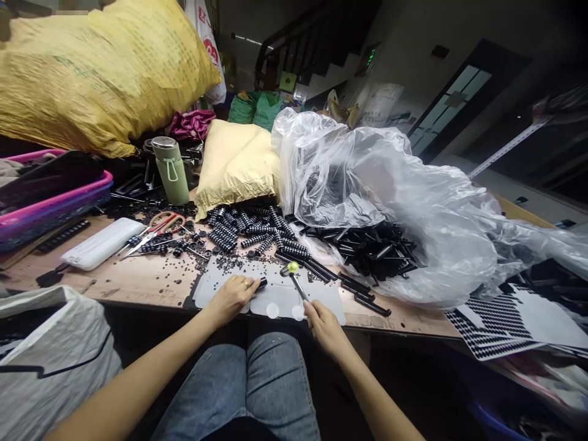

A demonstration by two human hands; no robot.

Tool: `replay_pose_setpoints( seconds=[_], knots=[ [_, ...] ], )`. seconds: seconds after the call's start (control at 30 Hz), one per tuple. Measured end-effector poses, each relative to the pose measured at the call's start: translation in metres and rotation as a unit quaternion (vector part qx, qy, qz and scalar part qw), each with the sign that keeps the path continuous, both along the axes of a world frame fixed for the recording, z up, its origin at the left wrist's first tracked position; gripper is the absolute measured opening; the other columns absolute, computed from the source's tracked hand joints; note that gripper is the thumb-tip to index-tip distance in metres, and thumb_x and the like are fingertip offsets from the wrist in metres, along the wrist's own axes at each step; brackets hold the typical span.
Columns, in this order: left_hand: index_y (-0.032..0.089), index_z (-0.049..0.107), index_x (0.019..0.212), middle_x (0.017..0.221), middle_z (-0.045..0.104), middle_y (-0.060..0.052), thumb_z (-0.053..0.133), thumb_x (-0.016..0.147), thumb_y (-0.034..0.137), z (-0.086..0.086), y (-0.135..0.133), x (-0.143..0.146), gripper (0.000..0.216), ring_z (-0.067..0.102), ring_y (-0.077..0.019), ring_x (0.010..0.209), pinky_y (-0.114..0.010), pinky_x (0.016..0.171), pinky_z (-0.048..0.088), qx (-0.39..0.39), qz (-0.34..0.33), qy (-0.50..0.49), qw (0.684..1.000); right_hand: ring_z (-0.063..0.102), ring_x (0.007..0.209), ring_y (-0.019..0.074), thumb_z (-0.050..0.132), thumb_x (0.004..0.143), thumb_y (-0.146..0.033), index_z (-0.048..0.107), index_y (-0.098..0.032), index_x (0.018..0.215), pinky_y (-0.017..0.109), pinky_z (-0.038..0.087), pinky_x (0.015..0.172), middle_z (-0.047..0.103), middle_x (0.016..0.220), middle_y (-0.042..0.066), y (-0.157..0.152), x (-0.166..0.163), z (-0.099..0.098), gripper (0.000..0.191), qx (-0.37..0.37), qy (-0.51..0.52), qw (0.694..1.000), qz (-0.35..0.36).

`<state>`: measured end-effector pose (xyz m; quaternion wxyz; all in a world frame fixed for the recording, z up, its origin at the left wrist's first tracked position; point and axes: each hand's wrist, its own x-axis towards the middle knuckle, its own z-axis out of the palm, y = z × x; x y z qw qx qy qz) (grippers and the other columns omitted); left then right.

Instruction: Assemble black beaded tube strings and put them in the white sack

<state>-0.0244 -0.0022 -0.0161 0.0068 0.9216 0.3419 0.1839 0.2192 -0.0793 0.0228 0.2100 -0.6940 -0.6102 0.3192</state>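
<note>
Jeans-covered legs [229, 386] sit under the edge of the table [160, 285], with a pale open sack [68, 361] beside them at the left. Just over the edge, the right hand [325, 324] has its grip closed around the handle of a small hammer [299, 288], whose yellow-green head is raised toward the middle of the table. Near it, the left hand [233, 296], a ring on one finger, has its grip pressed around a black tube [262, 283]; one end pokes out past the fingers, above a grey mat [324, 300]. Patterned sheets [487, 324] lie at the right edge.

Beyond the mat are scattered small black rings [169, 266], red-handled scissors [158, 231] and a white case [101, 244]. Farther back, black-and-white ridged pieces [225, 236] lie heaped beside loose black tubes [381, 251], which spread before a clear plastic bag [432, 208]. Behind stand a green flask [173, 177], a cream sack [241, 156] and a bulging yellow sack [101, 67]; a dark staircase [298, 46] rises farthest off.
</note>
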Motion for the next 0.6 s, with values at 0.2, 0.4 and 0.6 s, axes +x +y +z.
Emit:
replay_pose_setpoints(
  seconds=[0.2, 0.4, 0.6],
  knots=[
    [0.014, 0.047, 0.115, 0.098, 0.059, -0.009, 0.035, 0.082, 0.006, 0.005, -0.005, 0.002, 0.035, 0.051, -0.0189, 0.090, -0.037, 0.082, 0.032, 0.065, 0.035, 0.039, 0.996, 0.045, 0.052, 0.0133, 0.022, 0.087, -0.051, 0.037, -0.022, 0.068, 0.023, 0.032, 0.051, 0.044, 0.055, -0.004, -0.010, -0.026, 0.026, 0.037, 0.077, -0.022, 0.996, -0.030],
    [0.015, 0.046, 0.117, 0.096, 0.061, -0.009, 0.035, 0.083, 0.009, 0.004, -0.012, 0.009, 0.036, 0.052, -0.0192, 0.093, -0.039, 0.086, 0.031, 0.042, 0.076, 0.059, 0.994, 0.047, 0.049, 0.0162, 0.022, 0.088, -0.044, 0.038, -0.022, 0.071, 0.024, 0.026, 0.049, 0.048, 0.054, -0.001, -0.009, -0.039, 0.011, 0.031, 0.035, -0.150, 0.988, 0.017],
    [0.000, 0.035, 0.126, 0.131, 0.037, -0.022, 0.036, 0.080, 0.049, -0.004, -0.030, 0.040, 0.067, 0.025, -0.0303, 0.126, -0.047, 0.103, 0.012, 0.007, 0.139, 0.040, 0.989, 0.047, 0.049, 0.0140, 0.019, 0.089, -0.046, 0.038, -0.022, 0.074, 0.021, 0.029, 0.049, 0.048, 0.055, -0.002, -0.010, -0.064, 0.055, 0.034, 0.135, -0.086, 0.987, 0.025]
  ],
)
